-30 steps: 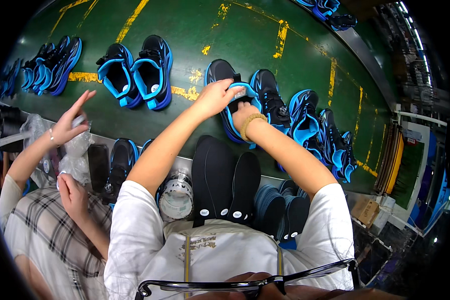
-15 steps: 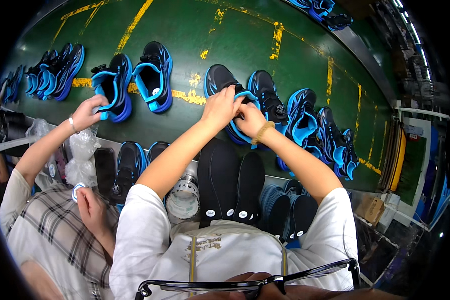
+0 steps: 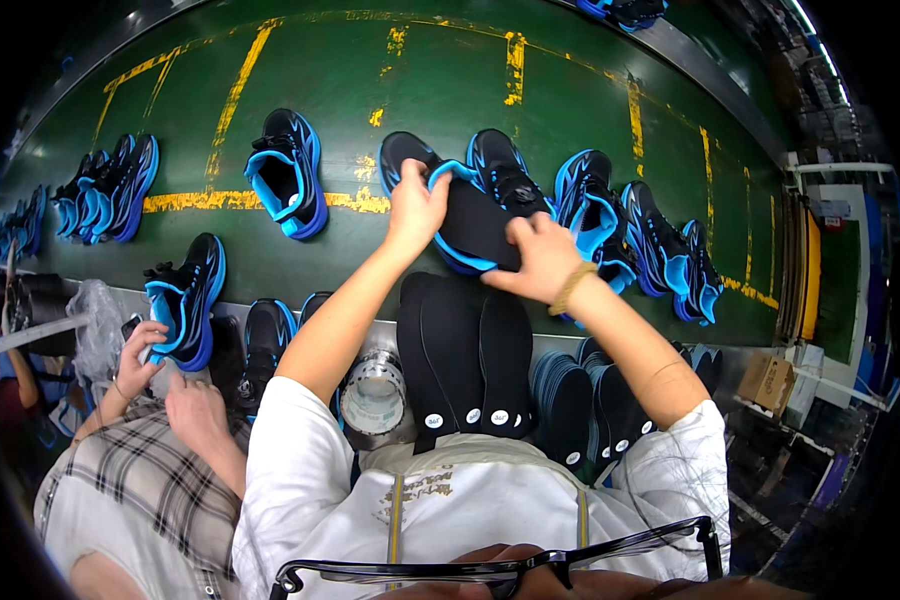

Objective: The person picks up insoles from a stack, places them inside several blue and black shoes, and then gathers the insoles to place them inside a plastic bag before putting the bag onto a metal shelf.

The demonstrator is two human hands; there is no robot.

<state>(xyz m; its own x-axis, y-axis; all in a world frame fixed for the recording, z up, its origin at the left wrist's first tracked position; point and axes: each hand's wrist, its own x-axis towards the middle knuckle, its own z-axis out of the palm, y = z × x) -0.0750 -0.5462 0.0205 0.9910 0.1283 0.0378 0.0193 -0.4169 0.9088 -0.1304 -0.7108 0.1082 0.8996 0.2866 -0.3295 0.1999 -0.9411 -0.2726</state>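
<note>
On the green surface, a black and blue sneaker (image 3: 406, 153) lies with its toe pointing away from me. My left hand (image 3: 417, 208) grips the near side of its opening, fingers at the bright blue collar. In my right hand (image 3: 547, 258) is a black insole (image 3: 477, 228), pinched near its heel end between thumb and fingers. Its front part is at the shoe opening; how far inside it reaches is hidden. Close to my right fingers stands another sneaker (image 3: 497, 165). Below my hands, several flat black insoles (image 3: 440, 350) lie at the table's near edge.
More sneakers (image 3: 650, 235) line up to the right, and a single sneaker (image 3: 292, 180) stands to the left. A co-worker's hand (image 3: 138, 358) holds a sneaker (image 3: 202, 290) at the lower left. A clear tape roll (image 3: 374, 395) and stacked insoles (image 3: 562, 395) sit near my body.
A black insole now shows in my right hand, which has moved right and nearer from the shoe opening. My left hand has shifted left along the collar. The co-worker's sneaker has come nearer.
</note>
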